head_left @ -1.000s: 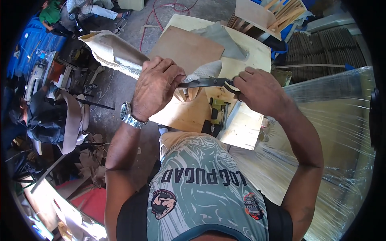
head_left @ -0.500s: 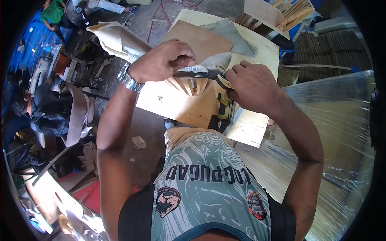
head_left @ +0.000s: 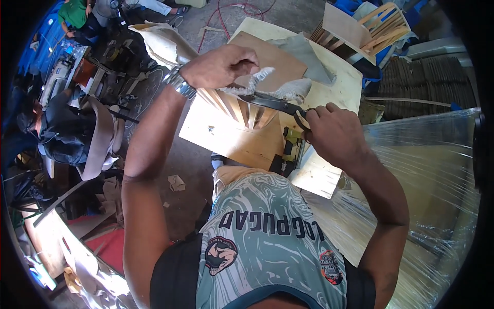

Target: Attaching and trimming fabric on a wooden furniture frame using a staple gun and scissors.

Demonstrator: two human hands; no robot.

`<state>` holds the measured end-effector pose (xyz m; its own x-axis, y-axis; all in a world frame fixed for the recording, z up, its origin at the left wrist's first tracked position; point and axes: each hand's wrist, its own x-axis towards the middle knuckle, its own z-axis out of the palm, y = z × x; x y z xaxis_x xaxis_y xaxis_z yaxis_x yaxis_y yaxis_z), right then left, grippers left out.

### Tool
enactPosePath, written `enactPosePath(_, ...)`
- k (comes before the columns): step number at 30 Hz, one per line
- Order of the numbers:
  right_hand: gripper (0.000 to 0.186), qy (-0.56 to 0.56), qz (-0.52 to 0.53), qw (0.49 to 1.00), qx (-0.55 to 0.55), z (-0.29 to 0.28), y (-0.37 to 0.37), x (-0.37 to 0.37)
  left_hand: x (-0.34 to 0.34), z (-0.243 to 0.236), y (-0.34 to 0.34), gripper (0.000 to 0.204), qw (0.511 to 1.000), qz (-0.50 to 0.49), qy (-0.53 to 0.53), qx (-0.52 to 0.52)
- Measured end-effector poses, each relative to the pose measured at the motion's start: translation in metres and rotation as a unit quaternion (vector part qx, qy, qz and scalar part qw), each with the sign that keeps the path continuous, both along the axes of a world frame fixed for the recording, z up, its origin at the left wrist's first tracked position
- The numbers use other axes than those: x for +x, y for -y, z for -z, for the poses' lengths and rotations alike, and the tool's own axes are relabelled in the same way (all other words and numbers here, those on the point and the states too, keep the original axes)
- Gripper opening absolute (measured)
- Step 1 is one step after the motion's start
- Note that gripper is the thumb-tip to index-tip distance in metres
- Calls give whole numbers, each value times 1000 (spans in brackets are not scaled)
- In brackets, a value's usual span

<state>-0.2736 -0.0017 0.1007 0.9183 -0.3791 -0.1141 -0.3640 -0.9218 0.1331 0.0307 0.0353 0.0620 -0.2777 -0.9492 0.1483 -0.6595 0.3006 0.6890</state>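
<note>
Left hand pinches grey fabric piece; right hand clamped on black scissors, blades at fabric, above plywood board.

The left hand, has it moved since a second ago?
Yes. The left hand now pinches the grey fabric further up the plywood board, away from the body.

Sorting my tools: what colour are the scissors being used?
Black, blades and handles alike. The scissors are in the right hand, cutting pale fabric; the head view shows them best.
</note>
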Motion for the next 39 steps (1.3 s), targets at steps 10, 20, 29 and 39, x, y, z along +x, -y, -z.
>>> enactPosePath(10, 32, -38, 20, 999, 26, -7, -4, 26, 5, 0, -38, 10, 994, -3, 62, -87)
enactPosePath(20, 32, 10, 2, 996, 88, -7, -3, 29, 11, -1, -18, 10, 994, 29, 80, -62)
enactPosePath(29, 32, -2, 38, 999, 30, -6, -24, 48, 24, -8, -12, 15, 996, 29, 60, -65)
enactPosePath(39, 32, 62, 97, 993, 21, 1, -41, 70, -41, 11, -69, 10, 947, -189, 131, -223)
